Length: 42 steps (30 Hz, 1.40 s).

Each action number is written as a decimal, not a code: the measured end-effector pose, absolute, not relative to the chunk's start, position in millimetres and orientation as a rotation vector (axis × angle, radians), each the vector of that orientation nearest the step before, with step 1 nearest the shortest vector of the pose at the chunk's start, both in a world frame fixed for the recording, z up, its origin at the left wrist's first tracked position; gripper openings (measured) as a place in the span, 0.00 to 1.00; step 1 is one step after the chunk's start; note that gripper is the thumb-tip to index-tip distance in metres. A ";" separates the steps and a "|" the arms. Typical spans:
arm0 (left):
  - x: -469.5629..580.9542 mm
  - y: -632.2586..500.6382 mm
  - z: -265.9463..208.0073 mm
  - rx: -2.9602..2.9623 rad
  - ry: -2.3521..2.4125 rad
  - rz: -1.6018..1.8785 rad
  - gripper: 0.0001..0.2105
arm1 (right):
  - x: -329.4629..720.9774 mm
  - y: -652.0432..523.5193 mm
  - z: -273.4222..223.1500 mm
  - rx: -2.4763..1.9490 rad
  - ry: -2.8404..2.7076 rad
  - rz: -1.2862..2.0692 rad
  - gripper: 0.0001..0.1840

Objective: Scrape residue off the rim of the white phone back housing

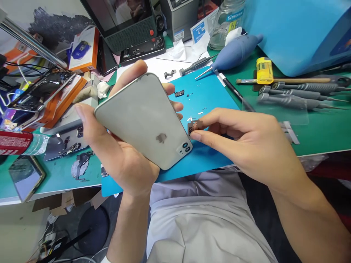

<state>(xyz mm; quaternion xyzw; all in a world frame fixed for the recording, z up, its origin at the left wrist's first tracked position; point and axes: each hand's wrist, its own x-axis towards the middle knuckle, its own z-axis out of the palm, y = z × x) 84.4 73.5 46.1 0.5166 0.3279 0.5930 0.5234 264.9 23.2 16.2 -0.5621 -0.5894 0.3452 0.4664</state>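
Observation:
A white smartphone (137,113) lies tilted in my left hand (123,164), its back with the apple logo and camera lenses facing me. The fingers wrap round its far edge and the thumb rests along the near side. Between thumb and forefinger, my right hand (241,138) pinches a razor blade (194,126). The blade sits at the phone's right edge, above the lenses; whether it touches the edge I cannot tell. Beneath both hands is a blue mat (208,153) with tiny metal parts (190,119) and a small black component (179,93) on it.
A blue air blower (236,51) and a screwdriver (196,65) lie behind the mat. Several screwdrivers (290,100) and a brush with a yellow block (264,70) are at right. Opened phones (41,89), boxes (83,51) and a bottle (24,142) crowd the left.

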 end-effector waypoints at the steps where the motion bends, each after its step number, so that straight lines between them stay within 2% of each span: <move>1: 85.2 70.6 45.1 1.241 0.740 1.415 0.33 | 264.8 23.2 16.3 -1.390 -1.449 0.849 0.04; 5: 96.0 71.2 38.7 1.219 0.650 1.506 0.42 | 264.2 23.1 15.5 -1.365 -1.522 0.755 0.03; 9: 109.4 79.7 31.5 1.194 0.639 1.703 0.43 | 262.8 22.8 13.5 -1.256 -1.655 0.544 0.02; 19: 105.7 79.8 33.6 1.168 0.574 1.656 0.45 | 262.8 22.1 15.0 -1.271 -1.765 0.398 0.04; 32: 98.6 79.3 40.2 1.219 0.657 1.561 0.47 | 260.8 23.7 16.3 -1.305 -1.726 0.450 0.05; 42: 108.9 74.3 34.2 1.111 0.573 1.663 0.36 | 264.7 25.5 16.7 -1.249 -1.507 0.824 0.03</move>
